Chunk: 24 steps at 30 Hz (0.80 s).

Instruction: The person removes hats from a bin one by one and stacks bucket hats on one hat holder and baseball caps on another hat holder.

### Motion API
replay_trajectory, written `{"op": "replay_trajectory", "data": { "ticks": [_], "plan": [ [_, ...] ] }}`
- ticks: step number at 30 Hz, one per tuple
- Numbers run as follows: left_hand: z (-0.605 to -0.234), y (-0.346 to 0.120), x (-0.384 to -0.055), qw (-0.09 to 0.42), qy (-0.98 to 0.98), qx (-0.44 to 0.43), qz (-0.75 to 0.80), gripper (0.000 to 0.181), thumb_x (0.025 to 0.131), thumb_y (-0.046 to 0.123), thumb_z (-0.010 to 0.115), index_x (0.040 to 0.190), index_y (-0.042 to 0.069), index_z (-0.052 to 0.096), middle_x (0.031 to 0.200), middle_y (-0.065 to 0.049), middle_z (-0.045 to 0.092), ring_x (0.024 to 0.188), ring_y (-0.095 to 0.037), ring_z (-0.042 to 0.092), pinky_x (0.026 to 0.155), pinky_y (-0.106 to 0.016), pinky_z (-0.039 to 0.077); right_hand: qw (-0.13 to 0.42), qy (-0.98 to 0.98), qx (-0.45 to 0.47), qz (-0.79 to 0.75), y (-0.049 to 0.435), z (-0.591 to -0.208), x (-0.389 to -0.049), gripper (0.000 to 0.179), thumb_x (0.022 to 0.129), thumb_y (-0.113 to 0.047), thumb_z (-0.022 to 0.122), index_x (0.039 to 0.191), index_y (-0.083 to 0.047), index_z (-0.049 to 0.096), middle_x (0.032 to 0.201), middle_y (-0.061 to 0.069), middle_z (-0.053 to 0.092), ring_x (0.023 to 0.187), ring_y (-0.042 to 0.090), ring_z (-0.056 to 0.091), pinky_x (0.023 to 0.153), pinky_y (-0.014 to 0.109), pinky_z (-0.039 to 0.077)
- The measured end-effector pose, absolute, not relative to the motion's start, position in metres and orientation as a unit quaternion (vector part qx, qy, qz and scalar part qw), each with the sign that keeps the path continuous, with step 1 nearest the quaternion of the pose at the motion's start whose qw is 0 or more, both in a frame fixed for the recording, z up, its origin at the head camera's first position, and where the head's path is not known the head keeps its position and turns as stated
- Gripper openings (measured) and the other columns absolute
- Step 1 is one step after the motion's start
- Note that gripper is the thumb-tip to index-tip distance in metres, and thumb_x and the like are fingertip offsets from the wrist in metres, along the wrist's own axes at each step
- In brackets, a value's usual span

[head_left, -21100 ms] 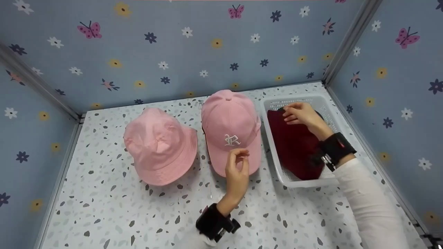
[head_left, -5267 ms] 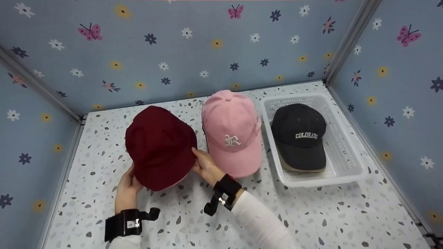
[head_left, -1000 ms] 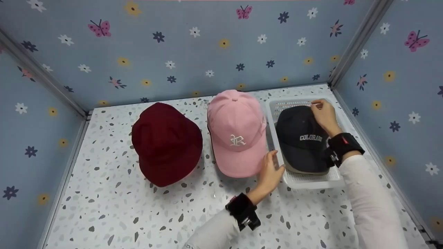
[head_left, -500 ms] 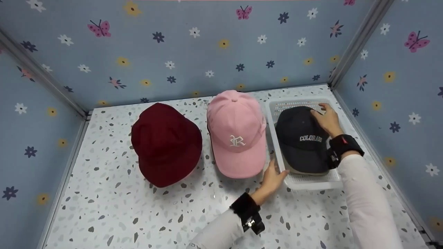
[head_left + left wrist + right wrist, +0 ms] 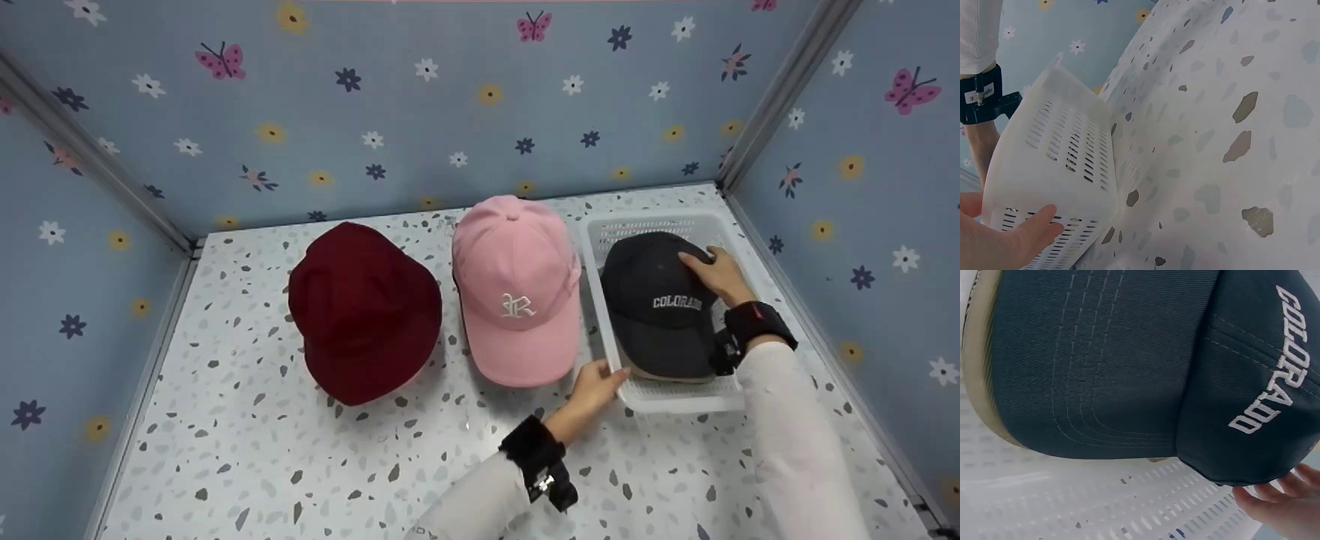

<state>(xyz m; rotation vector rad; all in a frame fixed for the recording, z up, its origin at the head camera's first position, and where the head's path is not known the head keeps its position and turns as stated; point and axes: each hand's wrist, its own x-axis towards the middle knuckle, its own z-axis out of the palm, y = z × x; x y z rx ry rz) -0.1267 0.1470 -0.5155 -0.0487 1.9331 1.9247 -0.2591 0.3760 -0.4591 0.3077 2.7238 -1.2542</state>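
Note:
My left hand grips the front left corner of a white perforated basket. In the left wrist view its fingers lie against the outside of the basket wall, with the thumb at the rim. Inside the basket lies a black cap lettered COLORADO, on top of a beige-edged cap that is mostly hidden. My right hand holds the black cap's right side, thumb on the crown. In the right wrist view, fingertips meet the crown's lower edge.
A pink cap with a white R stands just left of the basket. Farther left sits a dark red bucket hat. Flower-patterned walls enclose the speckled white table at the back and both sides.
Over the last second my right hand has come down from the basket's back onto the black cap's side. My left hand has closed on the basket corner. Earlier, the dark red hat left the basket.

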Motion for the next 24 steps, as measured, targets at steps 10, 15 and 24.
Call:
{"op": "replay_trajectory", "data": {
  "ticks": [10,15,24],
  "plan": [
    [-0.517,0.145,-0.125,0.225,0.659,-0.021,0.717,0.023,0.087,0.015,0.054,0.101,-0.004,0.057,0.095,-0.020,0.061,0.089,-0.030,0.060,0.071,-0.025,0.051,0.024,0.910,0.098,-0.401,0.367,-0.468,-0.254,0.051,0.085,-0.023,0.057,0.115,0.015,0.041,0.112,0.031,0.044,0.098,0.034,0.044,0.082,0.037,0.040],
    [-0.519,0.145,-0.125,0.221,0.658,-0.020,0.719,0.024,0.087,0.015,0.055,0.101,-0.005,0.057,0.096,-0.021,0.060,0.089,-0.031,0.060,0.071,-0.025,0.051,-0.005,0.904,0.097,-0.417,0.367,-0.469,-0.251,0.036,0.086,-0.019,0.056,0.102,0.013,0.049,0.101,0.021,0.048,0.076,0.012,0.042,0.062,0.016,0.036],
    [-0.519,0.145,-0.125,0.217,0.655,-0.022,0.723,0.026,0.086,0.015,0.055,0.104,-0.005,0.056,0.095,-0.020,0.061,0.088,-0.029,0.061,0.070,-0.025,0.051,-0.028,0.890,0.089,-0.447,0.368,-0.461,-0.248,0.036,0.086,-0.019,0.057,0.102,0.013,0.054,0.083,0.003,0.052,0.060,-0.004,0.044,0.055,0.011,0.038]
  ]
}}
